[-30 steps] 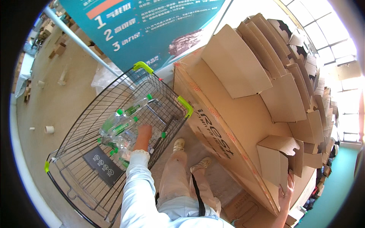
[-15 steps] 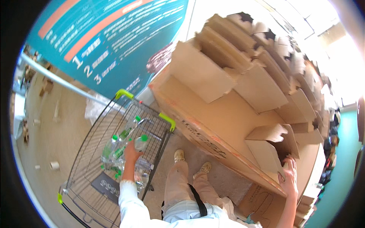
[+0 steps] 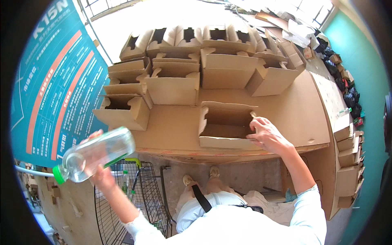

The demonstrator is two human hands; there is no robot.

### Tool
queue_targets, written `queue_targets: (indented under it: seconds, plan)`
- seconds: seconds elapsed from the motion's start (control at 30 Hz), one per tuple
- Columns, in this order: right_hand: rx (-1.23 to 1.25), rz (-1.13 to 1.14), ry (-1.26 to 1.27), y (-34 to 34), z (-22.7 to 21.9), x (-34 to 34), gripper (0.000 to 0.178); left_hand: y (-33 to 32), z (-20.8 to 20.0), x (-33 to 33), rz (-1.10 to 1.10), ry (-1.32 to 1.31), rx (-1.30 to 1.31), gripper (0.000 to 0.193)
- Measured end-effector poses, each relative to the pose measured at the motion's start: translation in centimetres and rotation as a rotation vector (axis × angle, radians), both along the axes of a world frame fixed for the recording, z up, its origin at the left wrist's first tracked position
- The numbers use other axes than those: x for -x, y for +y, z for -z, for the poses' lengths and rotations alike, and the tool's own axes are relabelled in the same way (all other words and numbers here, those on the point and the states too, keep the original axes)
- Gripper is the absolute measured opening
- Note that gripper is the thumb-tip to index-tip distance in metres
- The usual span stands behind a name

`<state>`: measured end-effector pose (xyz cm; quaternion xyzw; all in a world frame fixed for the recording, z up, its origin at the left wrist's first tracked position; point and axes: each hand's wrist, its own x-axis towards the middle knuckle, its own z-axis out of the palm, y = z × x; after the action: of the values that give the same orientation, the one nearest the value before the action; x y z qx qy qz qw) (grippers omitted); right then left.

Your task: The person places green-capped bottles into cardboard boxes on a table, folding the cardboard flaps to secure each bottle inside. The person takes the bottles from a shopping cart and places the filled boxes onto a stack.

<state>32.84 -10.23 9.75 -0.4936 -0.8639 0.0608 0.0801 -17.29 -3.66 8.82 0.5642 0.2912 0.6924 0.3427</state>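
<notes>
My left hand (image 3: 101, 178) is wrapped round a clear plastic bottle (image 3: 110, 149) with a green cap, held tilted at the left, cap end low. Nothing else touches the bottle. In front of me an open cardboard box (image 3: 222, 143) stands on a large cardboard surface (image 3: 175, 130), flaps up and its inside showing. My right hand (image 3: 267, 136) pinches the right edge of this box. Below the bottle is a wire shopping cart (image 3: 143, 192) with green corners, in which a few more green-capped bottles (image 3: 125, 179) partly show.
Rows of open cardboard boxes (image 3: 173, 90) fill the far side of the surface. A blue-green printed banner (image 3: 61, 98) stands at the left. More boxes (image 3: 347, 163) are stacked on the right, near black bags (image 3: 351, 98) along a green wall (image 3: 367, 69).
My left hand has lifted a bottle out of the cart and up to the table's left. My right hand still grips the box. My view has turned toward the boxes.
</notes>
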Motion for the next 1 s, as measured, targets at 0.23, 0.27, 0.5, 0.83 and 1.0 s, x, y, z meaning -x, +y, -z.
queue_targets:
  seconds: [0.23,0.27,0.5,0.83,1.0]
  plan:
    - [0.012,-0.014,0.116,-1.2,2.4,-3.6,0.027,2.7,-3.8,-26.9,0.504,0.616,0.121,0.069]
    - [0.008,-0.008,0.139,-1.2,3.2,-3.9,0.028,3.0,-3.6,-29.2,0.543,0.730,0.144,0.065]
    - [-0.008,0.010,0.362,-1.1,5.0,-4.5,0.024,7.1,3.7,-34.4,0.685,2.025,0.186,0.069]
    - [-0.020,-0.002,0.423,-0.1,5.5,-4.2,0.019,6.3,9.4,-35.0,0.587,2.174,0.131,0.024]
    - [0.005,0.068,0.452,0.0,5.9,-4.4,0.017,4.3,0.9,-30.7,0.435,1.387,0.130,0.043]
